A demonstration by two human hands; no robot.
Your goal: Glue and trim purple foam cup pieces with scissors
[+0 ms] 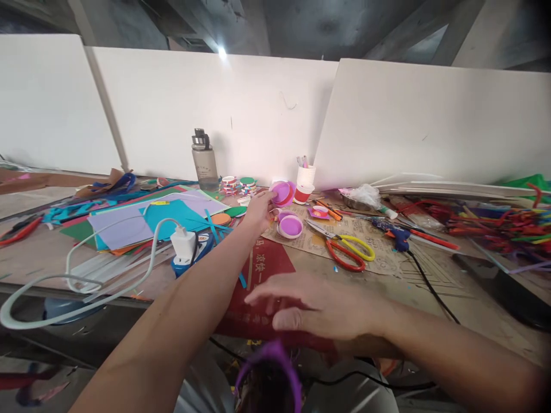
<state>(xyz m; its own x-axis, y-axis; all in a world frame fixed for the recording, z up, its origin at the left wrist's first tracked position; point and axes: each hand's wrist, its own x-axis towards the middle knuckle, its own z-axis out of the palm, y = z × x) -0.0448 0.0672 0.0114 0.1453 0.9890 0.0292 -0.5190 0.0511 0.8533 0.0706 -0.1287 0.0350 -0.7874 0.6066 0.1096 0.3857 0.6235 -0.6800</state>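
My left hand [259,211] reaches far across the table and its fingers close on the rim of a tilted cup with a purple disc face [282,193]. A second white cup with a purple top [290,225] stands just right of that hand. My right hand [318,310] hovers low near the table's front edge, fingers stretched out flat, over a red printed sheet [264,269]; nothing is in it. A purple curved strip [275,355] sits below it near my lap.
Red and yellow scissors [346,249] lie on brown paper. A blue glue gun [398,236] with black cord lies right of them. Coloured paper sheets [142,221], a white charger [183,244], a water bottle [204,160], a pen cup [305,175] and pipe cleaners [503,223] crowd the table.
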